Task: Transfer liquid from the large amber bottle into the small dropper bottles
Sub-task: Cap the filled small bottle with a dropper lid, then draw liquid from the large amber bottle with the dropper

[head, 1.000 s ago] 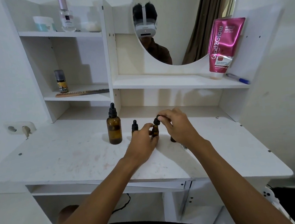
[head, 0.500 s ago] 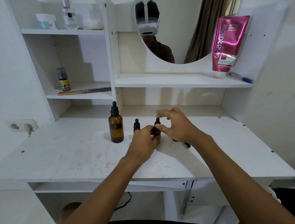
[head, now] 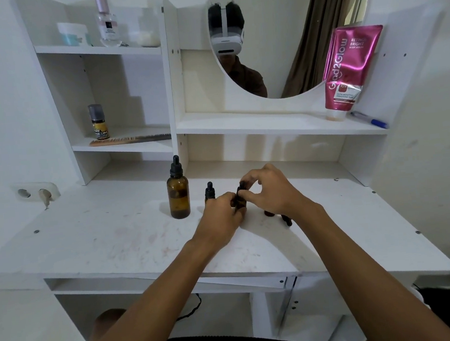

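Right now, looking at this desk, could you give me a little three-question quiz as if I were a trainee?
1. True or false: the large amber bottle has its dropper cap on.
2. Which hand pinches the cap of the small dropper bottle being handled? A) left hand B) right hand
3. Fill in: the pink tube stands on the ___ below the mirror.

Key: 1 true; 2 B; 3 shelf.

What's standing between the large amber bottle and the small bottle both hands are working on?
One small capped dropper bottle stands between the large amber bottle and the held bottle, seen in the head view.
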